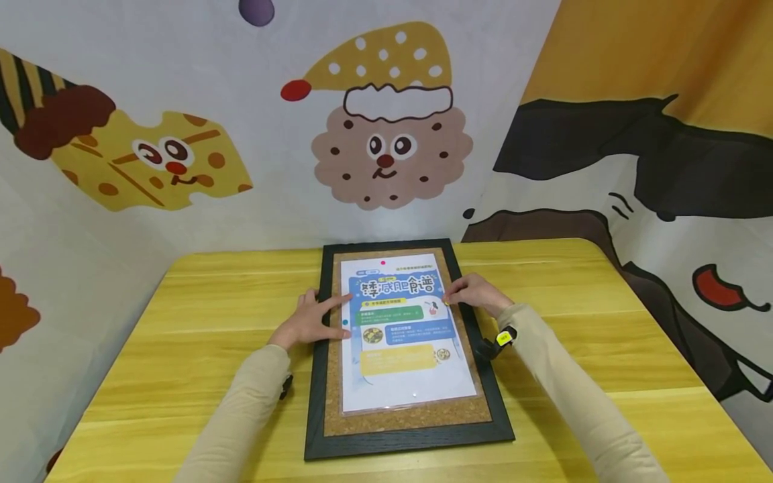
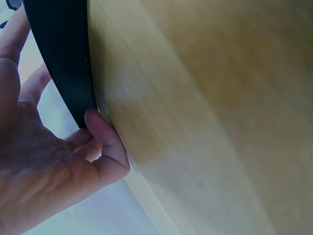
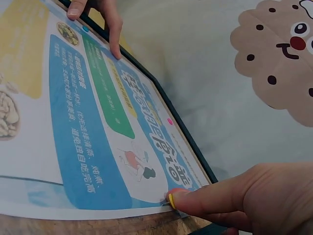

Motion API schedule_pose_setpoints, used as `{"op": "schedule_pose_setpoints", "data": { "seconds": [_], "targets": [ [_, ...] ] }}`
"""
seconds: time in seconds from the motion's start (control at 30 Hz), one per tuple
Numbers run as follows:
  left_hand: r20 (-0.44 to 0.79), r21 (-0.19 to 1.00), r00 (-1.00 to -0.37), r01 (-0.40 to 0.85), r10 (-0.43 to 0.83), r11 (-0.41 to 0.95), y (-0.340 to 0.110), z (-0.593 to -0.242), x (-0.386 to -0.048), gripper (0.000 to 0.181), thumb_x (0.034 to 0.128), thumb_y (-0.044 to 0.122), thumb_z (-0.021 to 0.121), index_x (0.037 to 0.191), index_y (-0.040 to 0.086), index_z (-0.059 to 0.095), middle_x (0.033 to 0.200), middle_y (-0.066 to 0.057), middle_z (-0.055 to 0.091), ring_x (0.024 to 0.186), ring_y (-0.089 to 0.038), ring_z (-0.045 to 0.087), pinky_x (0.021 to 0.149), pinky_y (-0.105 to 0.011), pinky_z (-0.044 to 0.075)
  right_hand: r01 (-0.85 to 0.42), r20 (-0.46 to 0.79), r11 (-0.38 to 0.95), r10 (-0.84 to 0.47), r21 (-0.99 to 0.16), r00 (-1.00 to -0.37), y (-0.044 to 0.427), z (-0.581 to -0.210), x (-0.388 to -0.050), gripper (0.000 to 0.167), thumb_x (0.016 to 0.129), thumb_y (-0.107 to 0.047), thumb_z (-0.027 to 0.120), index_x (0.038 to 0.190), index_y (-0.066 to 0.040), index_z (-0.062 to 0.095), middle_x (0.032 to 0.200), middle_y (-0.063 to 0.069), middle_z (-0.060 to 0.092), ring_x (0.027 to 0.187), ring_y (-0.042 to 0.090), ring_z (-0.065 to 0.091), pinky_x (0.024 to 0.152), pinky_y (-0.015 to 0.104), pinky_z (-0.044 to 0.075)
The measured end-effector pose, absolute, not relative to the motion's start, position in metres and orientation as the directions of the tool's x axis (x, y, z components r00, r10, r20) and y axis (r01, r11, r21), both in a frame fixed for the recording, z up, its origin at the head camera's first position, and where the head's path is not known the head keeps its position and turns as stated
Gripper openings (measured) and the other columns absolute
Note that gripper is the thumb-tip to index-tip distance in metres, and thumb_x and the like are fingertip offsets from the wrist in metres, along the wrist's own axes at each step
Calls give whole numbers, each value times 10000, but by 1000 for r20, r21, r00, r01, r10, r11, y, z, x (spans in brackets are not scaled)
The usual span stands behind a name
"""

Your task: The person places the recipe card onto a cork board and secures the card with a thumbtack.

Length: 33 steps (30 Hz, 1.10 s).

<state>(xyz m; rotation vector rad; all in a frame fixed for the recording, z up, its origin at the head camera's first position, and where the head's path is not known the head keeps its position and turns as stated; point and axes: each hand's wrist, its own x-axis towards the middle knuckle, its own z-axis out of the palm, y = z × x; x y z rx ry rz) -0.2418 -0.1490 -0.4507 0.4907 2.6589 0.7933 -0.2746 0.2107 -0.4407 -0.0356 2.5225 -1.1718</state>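
A laminated poster [image 1: 392,392] with Chinese text lies on a cork board [image 1: 417,421] with a black frame [image 1: 410,441]. My left hand [image 1: 309,318] is at the board's left side, its thumb and index finger stretched onto the poster's left edge. In the left wrist view, its little finger bends against the frame's outer side. At the poster's right edge, my right hand [image 1: 480,294] pinches a yellow thumbtack [image 3: 171,199] against the sheet; its point is hard to make out. A pink thumbtack [image 1: 383,263] sits at the poster's top and a teal thumbtack [image 1: 345,322] at its left edge.
The board lies on a yellow wood-grain table [image 1: 574,322], its far end close to the wall. Cartoon-printed cloth [image 1: 272,228] covers the wall behind. A small pale dot [image 1: 414,395] shows near the poster's bottom edge. A black wrist device [image 1: 498,342] is on the right wrist.
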Motion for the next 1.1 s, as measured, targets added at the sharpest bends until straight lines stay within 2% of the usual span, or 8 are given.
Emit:
{"op": "schedule_pose_setpoints", "data": {
  "seconds": [0.5,0.93,1.1],
  "targets": [
    [-202,575,-889,232,411,784,-149,-451,-242,840,791,459,773,1491,187,399,1458,-394,103,1275,-474,174,938,-659,303,91,-252,611,-183,-786,-950,214,-446,-272,161,890,-143,703,954,3,688,995,138,596,934,305,466,792,413,339],
    [-203,576,-889,230,411,784,-149,-452,-242,836,792,454,773,1490,183,400,1459,-395,91,1270,-471,170,941,-656,299,91,-242,599,-176,-796,-954,214,-448,-270,152,888,-141,707,943,-1,688,1075,159,581,984,321,447,814,430,325],
    [-204,575,-890,228,408,785,-149,-451,-242,832,794,446,774,1489,181,402,1458,-394,94,1263,-467,174,939,-653,301,73,-213,594,-170,-801,-962,213,-452,-270,112,872,-114,722,908,-12,694,1050,149,584,979,318,453,812,413,332]
  ]
}}
